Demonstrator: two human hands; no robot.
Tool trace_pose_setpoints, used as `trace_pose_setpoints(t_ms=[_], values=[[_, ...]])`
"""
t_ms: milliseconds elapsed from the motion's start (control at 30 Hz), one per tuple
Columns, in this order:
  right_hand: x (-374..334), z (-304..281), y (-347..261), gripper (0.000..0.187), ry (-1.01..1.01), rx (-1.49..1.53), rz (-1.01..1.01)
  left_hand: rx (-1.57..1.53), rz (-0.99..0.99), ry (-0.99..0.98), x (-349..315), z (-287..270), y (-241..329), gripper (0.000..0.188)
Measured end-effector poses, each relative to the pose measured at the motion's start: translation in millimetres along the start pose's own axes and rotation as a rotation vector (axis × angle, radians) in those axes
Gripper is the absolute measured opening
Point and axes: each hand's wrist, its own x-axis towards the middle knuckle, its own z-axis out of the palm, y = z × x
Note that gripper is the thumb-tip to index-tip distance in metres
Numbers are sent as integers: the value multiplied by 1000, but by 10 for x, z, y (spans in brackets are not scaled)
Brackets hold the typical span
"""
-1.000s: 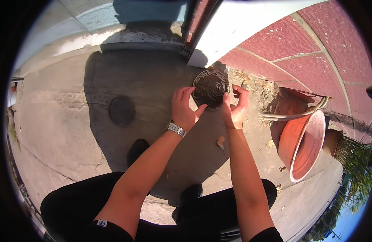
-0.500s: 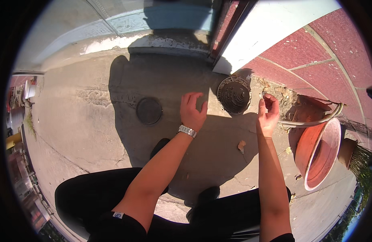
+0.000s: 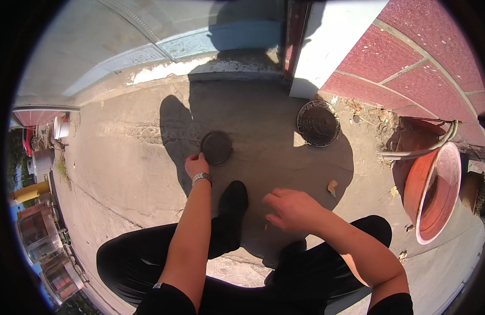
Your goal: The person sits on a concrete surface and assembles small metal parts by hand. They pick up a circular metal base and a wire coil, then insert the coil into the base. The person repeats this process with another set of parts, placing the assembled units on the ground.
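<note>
Left hand [image 3: 195,166], with a silver-coloured link watch [image 3: 201,177] at its wrist, at the near-left rim of a flat, dark grey, round disc [image 3: 217,147] on the grey concrete ground [image 3: 121,173]. The fingers are bent, but whether they pinch the rim or merely touch it cannot be told, the fingertips being small and partly hidden. Right hand [image 3: 295,210], nearer and to the right of the disc, is loosely curled, thumb apart from the fingers; the farther fingers overlap and are hard to separate. Farther right lies a dark, round, ringed hollow with a patterned rim [image 3: 318,126], partly in shadow, its depth unclear. At right, an orange-red round basin with a pale rim [image 3: 417,184] partly hides a brown pot [image 3: 470,190]; whether the basin tilts or the lens bends it is uncertain. Objects at the left edge are small and cut off
</note>
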Motion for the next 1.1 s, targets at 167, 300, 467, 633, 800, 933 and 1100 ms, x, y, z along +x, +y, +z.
trace_pose_setpoints(t_ms=[167,300,467,633,800,933,1100], values=[[-55,-113,24,33,-73,-22,70,10,58,-80,-57,67,-44,29],[-118,-137,41,32,57,11,2,72,196,-5,77,61,-121,23],[-163,-219,-98,32,89,10,-59,-275,3,-184,259,-14,-101,19],[-159,-247,-128,33,57,9,-34,-471,-259,-379,147,-18,52,10],[-4,-233,-147,36,-36,13,-38,-816,-451,-575,208,-123,-90,11],[88,-99,68,35,-117,-24,40,-910,-408,-576,-253,-143,194,12],[224,214,501,27,-185,-15,197,-1065,-401,-592,-392,-170,241,11]])
